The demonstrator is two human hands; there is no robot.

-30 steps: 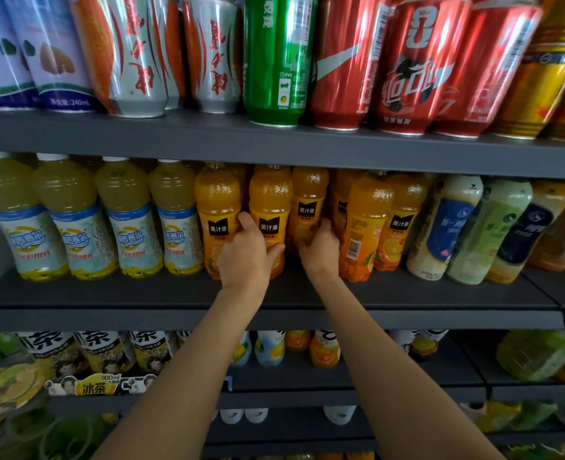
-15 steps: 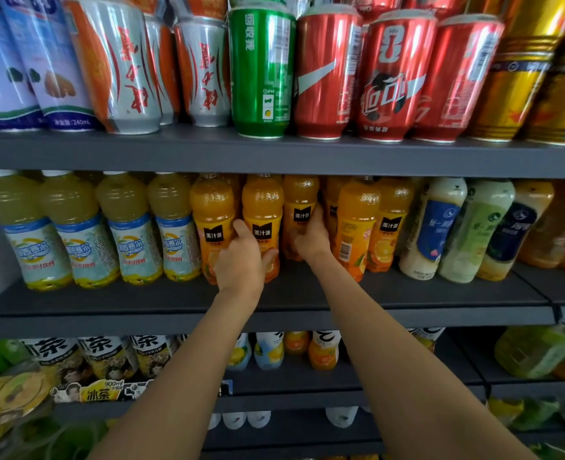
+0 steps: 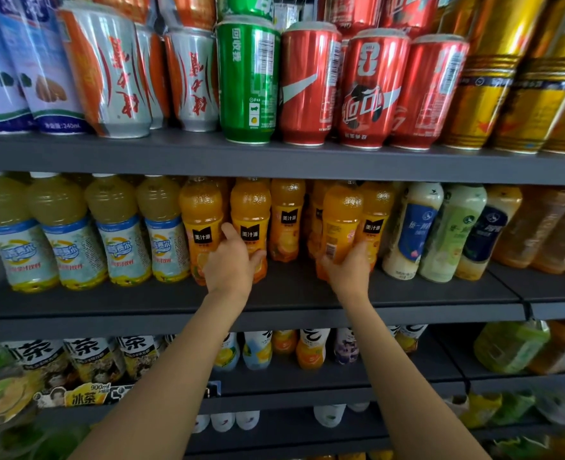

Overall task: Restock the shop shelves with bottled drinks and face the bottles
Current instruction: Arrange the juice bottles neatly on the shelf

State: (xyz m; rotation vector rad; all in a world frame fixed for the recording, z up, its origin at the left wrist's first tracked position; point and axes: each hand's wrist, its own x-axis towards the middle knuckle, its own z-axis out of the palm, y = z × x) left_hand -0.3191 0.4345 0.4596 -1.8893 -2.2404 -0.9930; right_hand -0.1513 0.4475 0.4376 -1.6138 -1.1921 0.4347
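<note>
Left hand (image 3: 233, 263) grips an orange bottle (image 3: 250, 214) | right hand (image 3: 349, 268) grips a turned bottle (image 3: 341, 217) | both upright on middle shelf (image 3: 274, 310).

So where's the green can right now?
In the head view the green can stands on the top shelf, centre-left, between a silver-orange can and a red can.

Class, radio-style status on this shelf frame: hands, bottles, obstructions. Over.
Left hand grips an orange juice bottle. Right hand grips another orange bottle, barcode facing out. Nothing blocking.
</note>
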